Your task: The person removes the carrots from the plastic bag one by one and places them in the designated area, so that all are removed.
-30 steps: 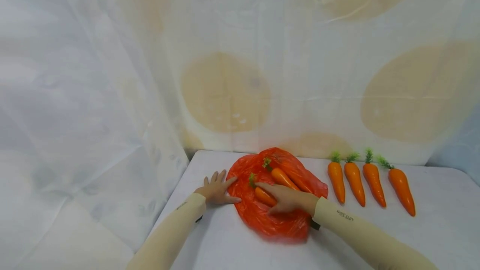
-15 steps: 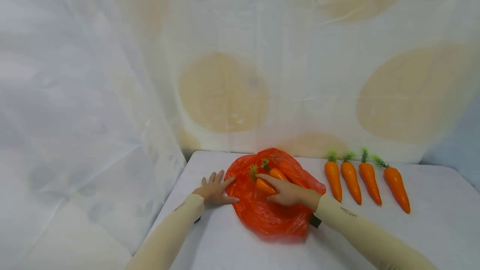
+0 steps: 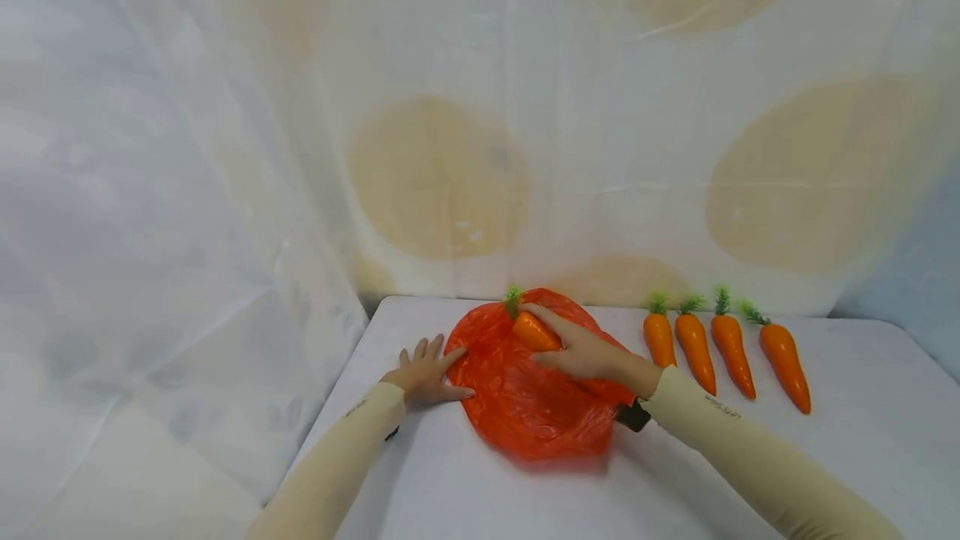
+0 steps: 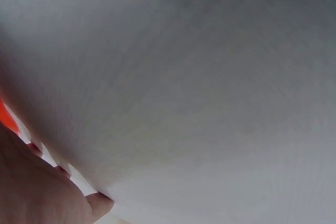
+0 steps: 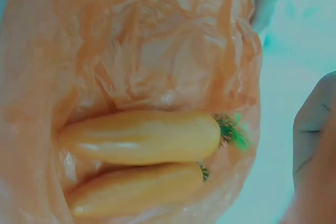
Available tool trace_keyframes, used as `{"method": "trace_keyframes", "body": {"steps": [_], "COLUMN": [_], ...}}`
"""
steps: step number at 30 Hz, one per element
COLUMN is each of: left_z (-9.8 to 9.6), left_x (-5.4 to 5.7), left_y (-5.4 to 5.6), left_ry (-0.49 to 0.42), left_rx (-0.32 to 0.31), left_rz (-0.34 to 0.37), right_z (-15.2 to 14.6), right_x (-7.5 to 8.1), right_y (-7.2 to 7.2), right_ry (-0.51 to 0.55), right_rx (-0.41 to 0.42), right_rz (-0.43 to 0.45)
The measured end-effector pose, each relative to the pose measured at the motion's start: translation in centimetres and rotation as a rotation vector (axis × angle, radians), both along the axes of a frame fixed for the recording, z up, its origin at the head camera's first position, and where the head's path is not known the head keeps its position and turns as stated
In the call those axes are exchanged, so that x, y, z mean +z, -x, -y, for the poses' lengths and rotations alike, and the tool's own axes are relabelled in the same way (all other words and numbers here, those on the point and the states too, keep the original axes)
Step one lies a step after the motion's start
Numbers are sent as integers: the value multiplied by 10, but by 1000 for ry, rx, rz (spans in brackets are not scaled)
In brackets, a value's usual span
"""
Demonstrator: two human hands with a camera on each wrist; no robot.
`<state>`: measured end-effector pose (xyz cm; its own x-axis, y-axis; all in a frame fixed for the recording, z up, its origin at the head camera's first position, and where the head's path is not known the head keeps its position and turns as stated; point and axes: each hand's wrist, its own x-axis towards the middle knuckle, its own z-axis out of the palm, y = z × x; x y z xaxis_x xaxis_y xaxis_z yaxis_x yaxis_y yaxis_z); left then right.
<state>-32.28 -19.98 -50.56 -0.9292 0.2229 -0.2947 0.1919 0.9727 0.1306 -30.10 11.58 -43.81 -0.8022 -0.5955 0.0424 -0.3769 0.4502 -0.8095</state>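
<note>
A red plastic bag [image 3: 517,407] lies spread flat on the white table. My right hand [image 3: 588,352] grips an orange carrot [image 3: 536,332] with a green leafy top, over the bag's far part. Two more carrots, an upper one [image 5: 142,137] and a lower one [image 5: 139,190], lie side by side on the bag in the right wrist view; in the head view my right hand and its carrot hide them. With fingers spread, my left hand [image 3: 426,377] rests at the bag's left edge, thumb and forefinger touching it. The left wrist view shows mostly pale tabletop.
Several carrots with green tops lie in a row at the right of the table, the rightmost carrot [image 3: 786,369] slightly apart. A pale curtain with tan circles [image 3: 438,177] hangs behind the table [image 3: 862,440], and white sheeting [image 3: 150,273] hangs along the left.
My right hand has closed round the nearest carrot on the bag and moved it away from me, toward the bag's far edge. My left hand has stayed at the bag's left edge.
</note>
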Motion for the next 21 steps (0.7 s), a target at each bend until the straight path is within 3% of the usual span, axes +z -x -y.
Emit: {"method": "trace_keyframes", "body": {"steps": [8,12,15,21], "left_z": [-1,-2,-3,-2], "left_x": [4,4,3,3], "left_y": [-2,-3,-4,-3], "left_ry": [-12,-5,-6,3], "left_rx": [15,21,20,-3], "left_rz": [10,11,6,-5], "right_z": [-8,-15,-22,-39], "right_x": [14,19,18,21], "right_y": [-6,-10,-12,-13], "right_ry": [97,67,41,98], "right_rx": [11,-33,-85,-124], "right_rz": [-114,-153,-156,-148]}}
